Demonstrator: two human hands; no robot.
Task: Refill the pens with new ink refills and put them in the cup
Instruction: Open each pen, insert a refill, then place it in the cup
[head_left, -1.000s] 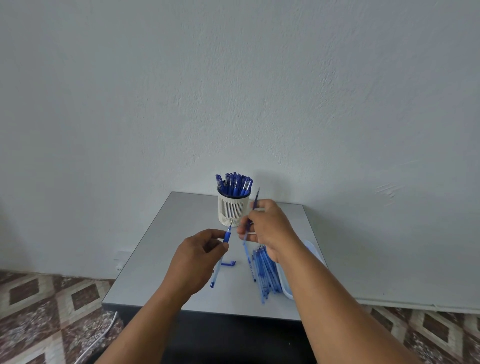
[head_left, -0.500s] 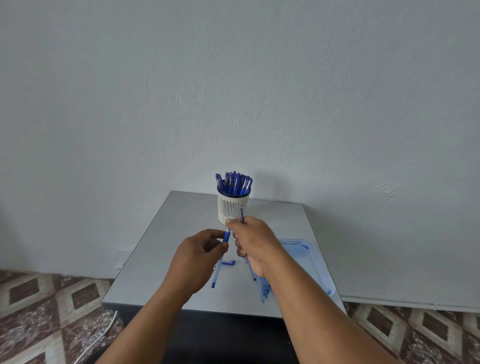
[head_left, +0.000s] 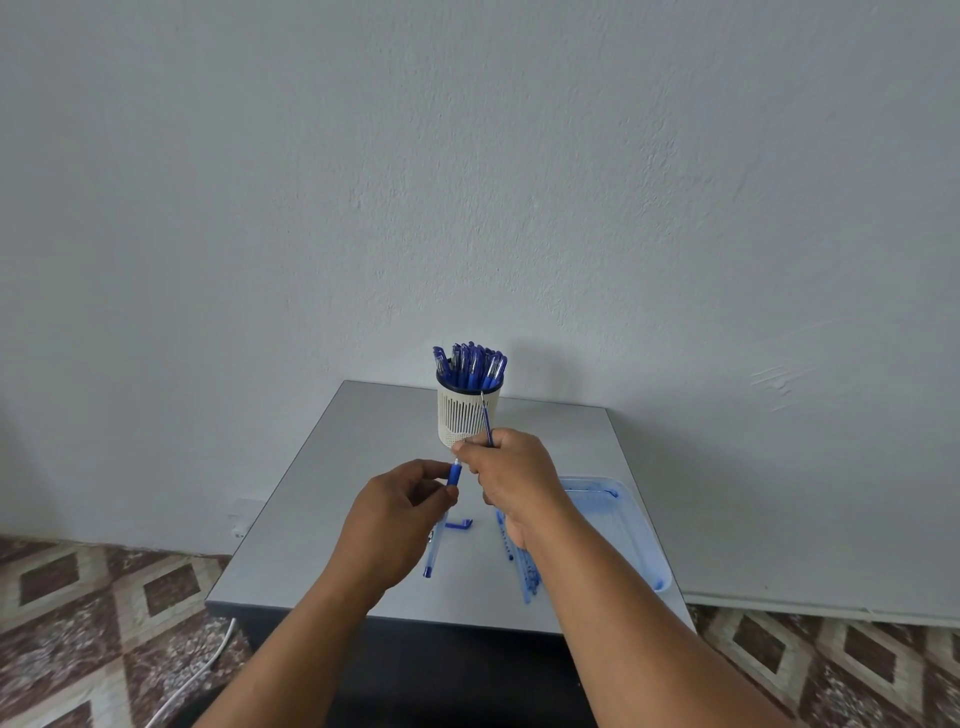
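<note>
My left hand (head_left: 397, 519) grips a clear blue pen body (head_left: 435, 540) by its blue grip, tip end up, the barrel hanging down below the hand. My right hand (head_left: 511, 475) pinches the pen's metal tip at the top and also holds a thin ink refill (head_left: 486, 421) that sticks up past the fingers. Behind the hands stands a white slotted cup (head_left: 462, 413) full of blue capped pens (head_left: 470, 361). A blue pen cap (head_left: 458, 525) lies on the grey table (head_left: 332, 493). More refills (head_left: 514, 556) lie under my right wrist, partly hidden.
A shallow pale blue tray (head_left: 623, 519) sits at the table's right side. The table stands against a white wall. Patterned floor tiles and a white cable (head_left: 208, 654) lie at lower left.
My right hand has moved left and down from beside the cup until it meets the top of the pen in my left hand. The blue tray has come into view.
</note>
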